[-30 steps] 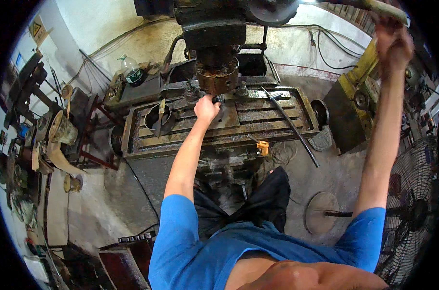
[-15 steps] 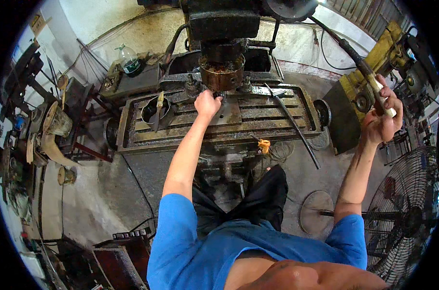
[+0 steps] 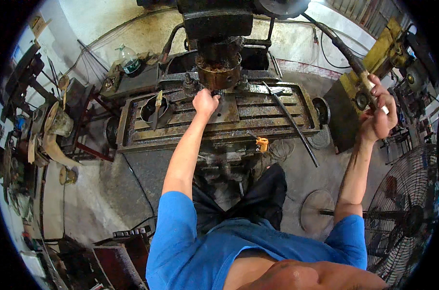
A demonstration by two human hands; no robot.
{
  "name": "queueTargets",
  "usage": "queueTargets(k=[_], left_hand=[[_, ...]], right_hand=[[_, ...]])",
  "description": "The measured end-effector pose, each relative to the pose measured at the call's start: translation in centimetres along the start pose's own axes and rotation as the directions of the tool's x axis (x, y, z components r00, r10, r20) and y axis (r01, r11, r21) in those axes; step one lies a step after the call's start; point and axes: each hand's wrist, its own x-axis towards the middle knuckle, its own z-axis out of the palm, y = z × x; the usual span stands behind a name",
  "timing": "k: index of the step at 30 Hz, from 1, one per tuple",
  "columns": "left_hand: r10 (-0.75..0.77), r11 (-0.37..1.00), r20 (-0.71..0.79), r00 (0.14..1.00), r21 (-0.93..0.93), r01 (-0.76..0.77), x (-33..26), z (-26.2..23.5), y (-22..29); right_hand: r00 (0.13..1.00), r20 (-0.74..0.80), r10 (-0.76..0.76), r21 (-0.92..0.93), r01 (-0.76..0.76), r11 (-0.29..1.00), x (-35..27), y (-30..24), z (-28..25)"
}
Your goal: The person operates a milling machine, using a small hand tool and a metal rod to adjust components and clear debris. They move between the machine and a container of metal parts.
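My left hand (image 3: pixel 206 102) is closed at the middle of the slotted milling machine table (image 3: pixel 180 134), right under the round, rusty spindle housing (image 3: pixel 219 72). Its fingers curl around something small and dark that they mostly hide. Out to the right, my raised right hand (image 3: pixel 378 108) wraps around the pale grip of a long machine lever (image 3: pixel 347 50). That lever slopes down from the dark machine head (image 3: pixel 214 19). A cutting tool below the housing is too dark to make out clearly.
On the table, a brush (image 3: pixel 158 104) rests across a cut-open container (image 3: pixel 144 114) at left, and a long metal bar (image 3: pixel 296 126) overhangs the front edge at right. A yellow object (image 3: pixel 262 144) hangs at the front. A floor fan (image 3: pixel 403 208) stands close on my right.
The right hand and the lever grip have shifted slightly left. My left hand keeps its place under the spindle, and the whole view has moved a little.
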Motion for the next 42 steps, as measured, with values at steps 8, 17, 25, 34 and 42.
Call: queueTargets(k=[8, 17, 25, 34, 42], left_hand=[[0.05, 0.999, -0.051, 0.997, 0.005, -0.05, -0.3, -0.4, 0.4], [0.185, 0.982, -0.017, 0.983, 0.046, -0.184, -2.7, -7.0, -0.8], [0.139, 0.863, -0.129, 0.982, 0.502, -0.057, -8.3, -16.7, -9.8], [0.249, 0.907, -0.208, 0.946, 0.392, -0.153, -7.1, -16.6, -14.2], [0.32, 0.889, -0.154, 0.935, 0.389, -0.24, -5.9, -20.2, -13.1]], right_hand=[[0.999, -0.039, -0.015, 0.052, 0.017, 0.998, -1.0, -0.6, 0.5], [0.994, -0.022, 0.112, 0.115, -0.108, 0.987, -0.3, -1.0, 0.5], [0.993, -0.077, 0.087, 0.147, -0.075, 0.986, 0.2, -0.8, 0.7], [0.997, -0.038, 0.061, 0.131, -0.055, 0.99, 0.6, -0.2, 0.3], [0.993, -0.079, 0.085, 0.157, -0.072, 0.985, 0.6, -0.4, 0.9]])
